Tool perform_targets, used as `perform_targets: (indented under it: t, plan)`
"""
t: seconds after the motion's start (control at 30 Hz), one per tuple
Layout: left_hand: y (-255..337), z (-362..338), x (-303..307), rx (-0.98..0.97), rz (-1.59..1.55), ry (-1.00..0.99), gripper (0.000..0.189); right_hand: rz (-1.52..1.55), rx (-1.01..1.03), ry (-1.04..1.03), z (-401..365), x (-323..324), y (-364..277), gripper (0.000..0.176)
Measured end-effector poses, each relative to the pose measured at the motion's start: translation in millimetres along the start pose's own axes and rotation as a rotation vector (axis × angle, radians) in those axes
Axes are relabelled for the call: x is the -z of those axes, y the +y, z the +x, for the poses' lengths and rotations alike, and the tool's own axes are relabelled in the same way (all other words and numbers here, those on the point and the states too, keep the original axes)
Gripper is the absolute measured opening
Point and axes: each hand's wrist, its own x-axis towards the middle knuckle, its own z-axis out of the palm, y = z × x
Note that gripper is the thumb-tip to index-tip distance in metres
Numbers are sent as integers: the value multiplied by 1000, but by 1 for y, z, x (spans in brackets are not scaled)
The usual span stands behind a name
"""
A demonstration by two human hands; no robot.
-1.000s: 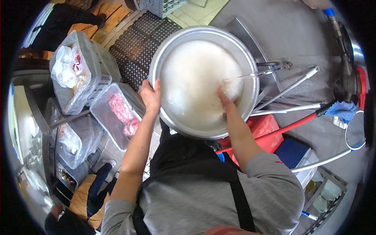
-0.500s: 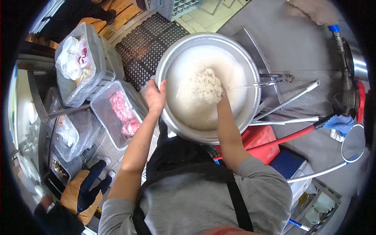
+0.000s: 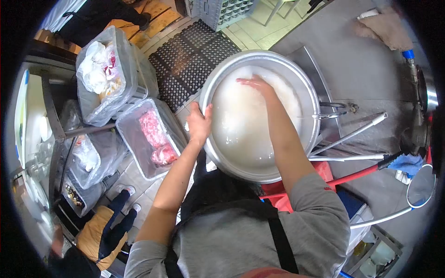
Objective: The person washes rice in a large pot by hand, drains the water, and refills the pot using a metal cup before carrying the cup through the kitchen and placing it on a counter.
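Note:
A large round metal pot (image 3: 214, 155) full of cloudy whitish water (image 3: 241, 125) stands in front of me. My left hand (image 3: 199, 121) grips its left rim, with the fingers around the edge. Near the far side of the pot, my right hand (image 3: 256, 84) lies at the water's surface with its fingers stretched out and nothing visible in them. No clump of grains shows above the water. A metal handle (image 3: 330, 110) sticks out from the pot's right side.
Lined bins with waste (image 3: 99, 74) and pink bags (image 3: 155, 134) stand at left. Another person (image 3: 104, 231) is at lower left. A perforated black mat (image 3: 185, 60) lies beyond. White pipes (image 3: 354, 134) and a red hose (image 3: 357, 175) are at right.
My right hand has moved to the far side of the pot, and its fingers now show. The whitish grain clump is gone from sight. No water stream shows at the right now.

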Motion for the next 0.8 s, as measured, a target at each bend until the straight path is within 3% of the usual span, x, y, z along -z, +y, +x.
perform_targets:
  t: [0.13,0.2,0.23,0.27,0.3,0.33,0.37,0.4,0.43,0.47,0.53,0.73,0.8]
  plan:
    - [1,1,0,12,17,-6,33,-681,-416,-168,47,-61,-14,48]
    - [3,0,2,8,13,-1,32,-976,-532,-150,48,-101,-34,46]
    - [3,-1,2,13,-6,-12,32,-1102,-545,-91,33,-122,-45,44]
    - [1,0,2,18,-27,-23,32,-1192,-317,-230,37,-117,9,47]
    - [1,1,3,19,-47,-32,31,-1110,-360,-127,31,-127,43,55]
    - [0,1,4,39,-93,-41,31,-1415,-393,-234,2,-153,13,60]
    - [-1,2,4,59,-141,-49,30,-1435,-447,-285,-10,-170,0,59]
    - [-1,2,3,79,-189,-60,29,-1470,-480,-398,-35,-185,-26,46]
    - [0,2,5,91,-256,-79,30,-1557,-225,-222,-51,-188,-3,48]
    - [0,1,5,80,-267,-78,32,-1630,-301,-287,-58,-181,14,43]
    - [0,1,4,58,-292,-68,35,-1774,-454,-421,-70,-171,-9,36]
    - [-12,3,-3,16,-322,-75,43,-2036,-503,-173,-30,-68,23,35]
    - [-18,3,-7,-36,-344,-41,44,-1972,-574,46,-20,-33,14,40]
